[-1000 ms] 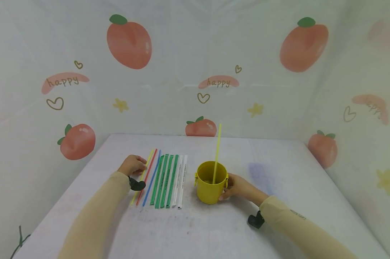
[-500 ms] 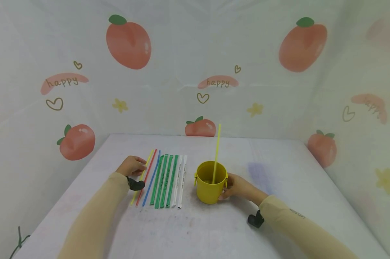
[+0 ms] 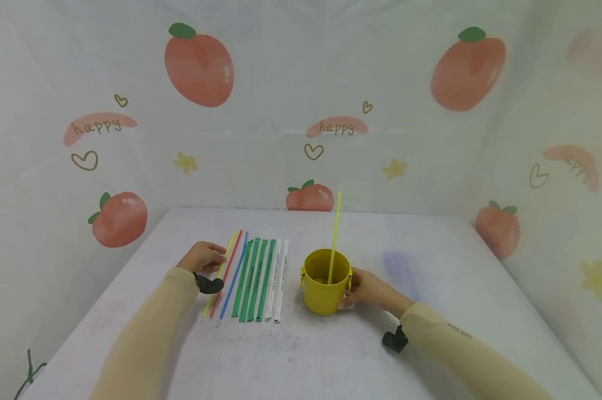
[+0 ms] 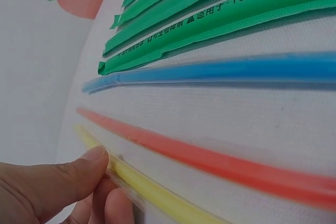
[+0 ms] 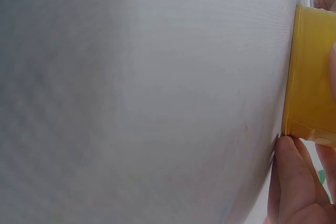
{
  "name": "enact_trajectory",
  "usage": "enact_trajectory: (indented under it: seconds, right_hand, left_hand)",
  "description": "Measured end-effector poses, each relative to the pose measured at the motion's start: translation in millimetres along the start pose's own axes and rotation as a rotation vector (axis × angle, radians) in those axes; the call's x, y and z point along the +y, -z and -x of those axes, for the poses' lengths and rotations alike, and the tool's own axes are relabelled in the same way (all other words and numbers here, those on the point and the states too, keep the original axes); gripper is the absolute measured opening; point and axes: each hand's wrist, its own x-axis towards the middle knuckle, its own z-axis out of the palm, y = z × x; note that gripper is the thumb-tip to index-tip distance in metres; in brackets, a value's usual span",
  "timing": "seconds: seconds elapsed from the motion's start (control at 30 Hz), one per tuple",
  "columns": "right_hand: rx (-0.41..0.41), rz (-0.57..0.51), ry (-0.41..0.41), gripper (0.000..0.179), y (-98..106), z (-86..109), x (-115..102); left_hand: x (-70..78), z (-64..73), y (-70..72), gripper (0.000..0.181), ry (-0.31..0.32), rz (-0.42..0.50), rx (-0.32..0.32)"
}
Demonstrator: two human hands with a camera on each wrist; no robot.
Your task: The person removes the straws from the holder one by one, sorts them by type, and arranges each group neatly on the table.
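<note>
My left hand (image 3: 204,257) is at the leftmost straw of a row on the table. In the left wrist view, its thumb and fingers pinch this yellow straw (image 4: 163,198) by its clear wrapper. A red straw (image 4: 210,156) and a blue straw (image 4: 220,72) lie just beyond it. My right hand (image 3: 371,289) grips the right side of a small yellow bucket (image 3: 321,300), fingers right at its base in the right wrist view. Another yellow straw (image 3: 336,222) stands in the bucket, leaning slightly right and reaching well above the rim.
Several green-wrapped straws (image 3: 252,283) and two white-wrapped straws (image 3: 280,278) lie side by side between the blue straw and the bucket. The white table (image 3: 301,361) ends at a backdrop (image 3: 261,111) printed with peaches and hearts.
My left hand has drawn back very slightly to the left at the yellow straw. The right hand and the bucket have stayed put.
</note>
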Motion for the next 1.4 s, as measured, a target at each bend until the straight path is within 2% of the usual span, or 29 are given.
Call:
enact_trajectory:
  seconds: [0.2, 0.7, 1.13, 1.33, 1.4]
  right_hand:
    - [0.006, 0.011, -0.009, 0.072, -0.3, 0.5, -0.7]
    - [0.017, 0.021, -0.022, 0.071, 0.4, 0.9, -1.0]
    - [0.015, 0.033, -0.019, 0.072, 1.0, 0.3, -1.0]
    - [0.007, 0.016, -0.021, 0.073, 0.5, 0.3, -0.4]
    - [0.009, 0.014, -0.027, 0.073, 0.5, -0.1, -0.5]
  left_hand:
    - [0.8, 0.6, -0.5, 0.039, 0.006, -0.019, 0.005]
    - [2.1, 2.6, 1.0, 0.042, -0.007, 0.001, -0.002]
    - [-1.7, -5.9, 3.5, 0.041, 0.009, 0.040, -0.006]
    - [1.4, -1.1, 7.6, 0.042, 0.012, 0.052, -0.021]
    - [4.6, 1.8, 10.2, 0.044, -0.005, 0.058, -0.029]
